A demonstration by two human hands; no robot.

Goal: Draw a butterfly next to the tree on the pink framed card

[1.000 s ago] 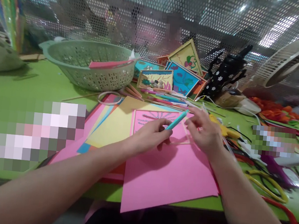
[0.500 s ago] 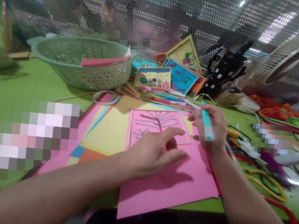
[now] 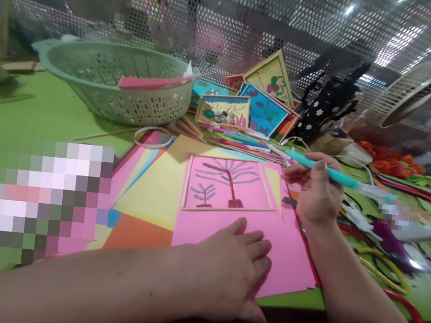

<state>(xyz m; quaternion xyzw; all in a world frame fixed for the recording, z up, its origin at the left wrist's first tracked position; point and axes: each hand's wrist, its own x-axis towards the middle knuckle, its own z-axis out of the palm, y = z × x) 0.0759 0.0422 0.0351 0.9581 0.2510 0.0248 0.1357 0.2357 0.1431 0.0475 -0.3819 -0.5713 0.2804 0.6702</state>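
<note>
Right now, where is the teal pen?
In the right hand, right of the framed tree picture, tip pointing left toward the loose markers.

My one camera sits on my head, looking forward and down, close over the green surface [image 3: 52, 115], a mesh wall [image 3: 251, 23] at the far side.

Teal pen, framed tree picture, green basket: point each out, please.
Teal pen [image 3: 328, 173], head view, on its barrel beside the right hand's fingers.
Framed tree picture [image 3: 230, 186], head view, on its pink middle.
Green basket [image 3: 148, 107], head view, on its perforated wall.
</note>
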